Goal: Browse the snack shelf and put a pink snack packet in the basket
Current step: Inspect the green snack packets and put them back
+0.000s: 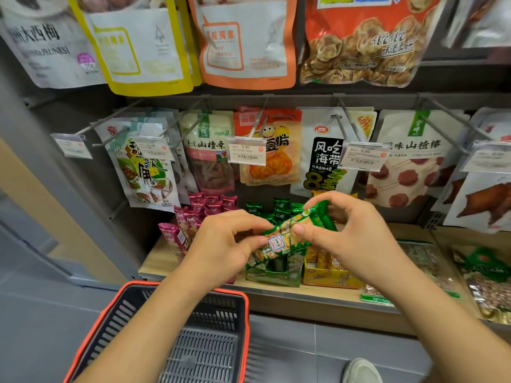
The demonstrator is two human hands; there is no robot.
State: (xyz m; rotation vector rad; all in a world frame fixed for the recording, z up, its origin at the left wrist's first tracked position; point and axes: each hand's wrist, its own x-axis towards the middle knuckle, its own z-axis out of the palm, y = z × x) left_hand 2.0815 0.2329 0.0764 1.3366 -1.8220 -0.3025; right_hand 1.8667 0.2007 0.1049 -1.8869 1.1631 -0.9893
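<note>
Both hands, left (221, 241) and right (348, 233), grip a green packet (290, 233); pink packets (193, 217) sit untouched, left of the grip, on the shelf (160, 258).

We're on one head-worn wide-angle view, tilted forward and down, close against the snack shelf (193, 261), its hanging packets overhead and the basket (154, 327) below.

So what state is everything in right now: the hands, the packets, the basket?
Left hand: pinching one end of the green snack packet.
Right hand: pinching its other end.
Green snack packet: sealed, held tilted above the shelf.
Pink snack packets: untouched, standing at the shelf's left.
Grey plastic basket with orange rim: on the floor; nothing visible inside.
</note>
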